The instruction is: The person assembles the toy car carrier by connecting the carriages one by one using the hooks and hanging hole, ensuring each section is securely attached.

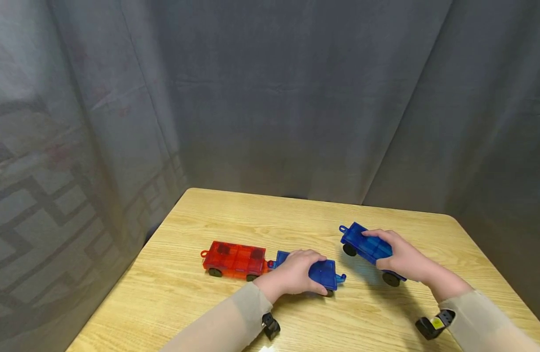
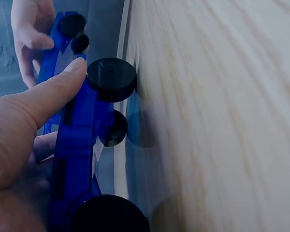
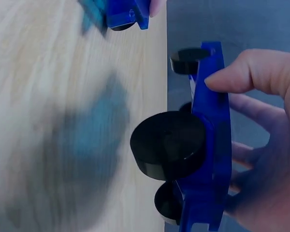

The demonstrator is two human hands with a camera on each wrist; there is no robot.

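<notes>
Left hand (image 1: 296, 274) grasping blue car (image 1: 325, 275) on surface (image 1: 186, 298), hooked behind red car (image 1: 235, 259). Right hand (image 1: 404, 259) grasping other blue car (image 1: 366, 246), lifted just off surface. Best: bring down slow, line hook up, keep first car steady
</notes>
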